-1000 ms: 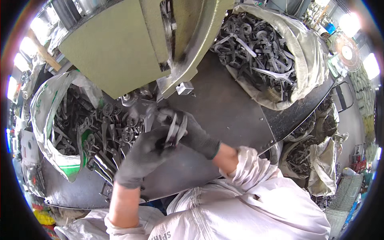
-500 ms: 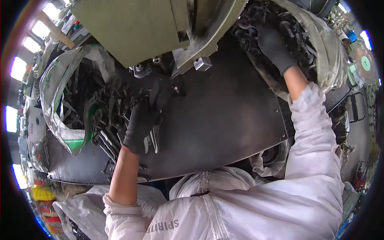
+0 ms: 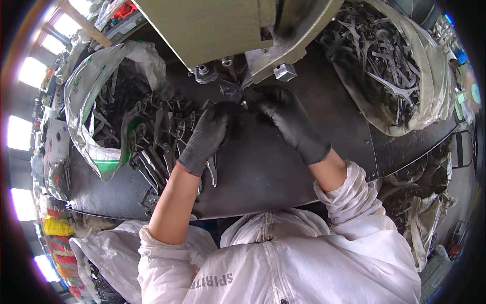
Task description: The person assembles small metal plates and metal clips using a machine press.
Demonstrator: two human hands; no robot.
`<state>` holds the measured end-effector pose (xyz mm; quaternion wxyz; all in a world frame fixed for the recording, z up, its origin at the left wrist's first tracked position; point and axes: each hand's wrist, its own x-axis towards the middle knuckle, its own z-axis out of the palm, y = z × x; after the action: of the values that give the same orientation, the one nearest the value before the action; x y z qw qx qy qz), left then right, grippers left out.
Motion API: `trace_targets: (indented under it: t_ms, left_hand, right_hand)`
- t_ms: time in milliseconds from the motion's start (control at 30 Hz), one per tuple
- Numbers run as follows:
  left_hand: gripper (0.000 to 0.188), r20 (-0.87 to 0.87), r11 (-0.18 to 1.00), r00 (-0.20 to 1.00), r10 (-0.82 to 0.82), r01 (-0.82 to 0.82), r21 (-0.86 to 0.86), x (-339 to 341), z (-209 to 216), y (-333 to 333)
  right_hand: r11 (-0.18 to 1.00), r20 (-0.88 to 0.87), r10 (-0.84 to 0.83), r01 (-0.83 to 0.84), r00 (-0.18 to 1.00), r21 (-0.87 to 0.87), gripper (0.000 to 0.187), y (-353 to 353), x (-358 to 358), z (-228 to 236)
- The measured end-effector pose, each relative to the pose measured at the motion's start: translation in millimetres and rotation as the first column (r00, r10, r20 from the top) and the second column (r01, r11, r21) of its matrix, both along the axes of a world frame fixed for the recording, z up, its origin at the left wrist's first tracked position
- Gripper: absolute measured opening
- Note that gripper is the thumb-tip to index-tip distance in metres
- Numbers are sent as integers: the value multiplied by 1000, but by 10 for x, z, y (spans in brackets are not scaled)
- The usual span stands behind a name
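Dark lettering [image 3: 212, 280] runs across the chest of the person's white jacket [image 3: 314, 271], and the white bag [image 3: 81, 101] on the left bears a green printed band [image 3: 105, 165] low on its side. That bag stands open on the dark table [image 3: 298, 167], with grey metal parts [image 3: 162, 121] inside it and spread beside it, close to the left forearm. On the right, a pale sack [image 3: 436, 101] lies open, heaped with similar metal pieces [image 3: 390, 55]. An olive-green machine [image 3: 202, 30] overhangs the table's far side, crowding the space just beyond the fingertips; a small bright block [image 3: 285, 72] sits at its lower edge. Just under it, between both dark-gloved hands, is a small dark metal part [image 3: 244, 104], mostly hidden, so which way it points and its long axis cannot be told. The left hand [image 3: 208, 133] and right hand [image 3: 289, 121] have their fingers curled toward it; whether either actually grips it cannot be made out. A slim grey piece [image 3: 212, 172] lies beside the left wrist, lengthwise toward the near edge.
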<state>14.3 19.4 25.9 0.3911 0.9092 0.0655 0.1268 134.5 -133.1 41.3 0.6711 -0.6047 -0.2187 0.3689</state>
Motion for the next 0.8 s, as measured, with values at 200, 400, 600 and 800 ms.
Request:
trace_targets:
  t_ms: [200,400,600,800]
  left_hand:
    - [30,-367,503,929,46,295,812,-25,-169,-37]
    - [22,-338,948,891,302,-246,200,-24,271,-78]
    - [31,-38,577,701,713,-554,600,-447,738,1286]
    - [47,-274,455,422,865,-424,783,-1213,-80,2578]
  right_hand:
    - [998,272,63,-58,960,-27,33,97,25,-188]
    - [997,-17,49,-50,999,-52,29,81,-1,-330]
    - [999,-66,6,-9,998,-38,25,7,0,-233]
    - [999,-10,-40,41,999,15,28,-5,-21,-98]
